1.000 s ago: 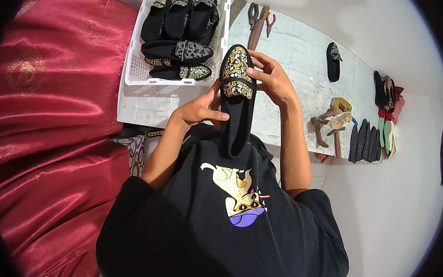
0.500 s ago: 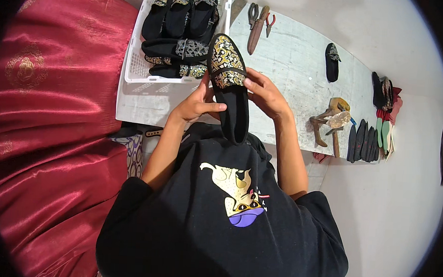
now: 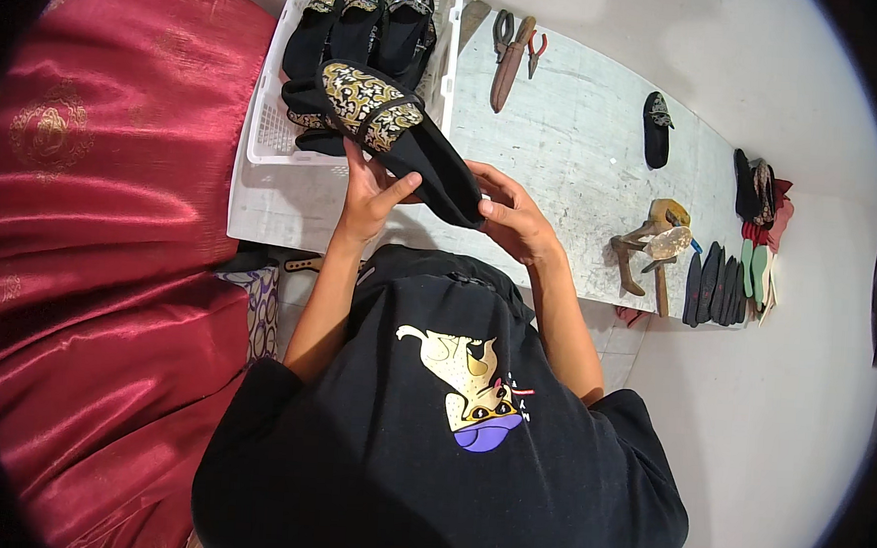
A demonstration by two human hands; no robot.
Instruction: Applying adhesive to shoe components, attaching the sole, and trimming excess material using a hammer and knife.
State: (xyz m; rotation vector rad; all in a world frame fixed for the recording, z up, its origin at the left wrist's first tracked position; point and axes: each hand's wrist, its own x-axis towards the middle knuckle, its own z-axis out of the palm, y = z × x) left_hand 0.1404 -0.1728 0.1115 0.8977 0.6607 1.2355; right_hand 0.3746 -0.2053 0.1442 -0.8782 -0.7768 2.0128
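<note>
Black slip-on shoe with gold-embroidered toe (image 3: 398, 138): clamped between left hand (image 3: 371, 193) and right hand (image 3: 513, 216) fingers, toe over white plastic crate (image 3: 268, 116) holding several like shoes beyond; not yet deposited.

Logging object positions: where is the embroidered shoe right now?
In the head view the shoe is held in both hands, upper centre, its gold toe over the white basket of shoes.

Pliers (image 3: 535, 53), a lone black shoe (image 3: 655, 130) and stacked soles (image 3: 715, 289) lie apart.
</note>
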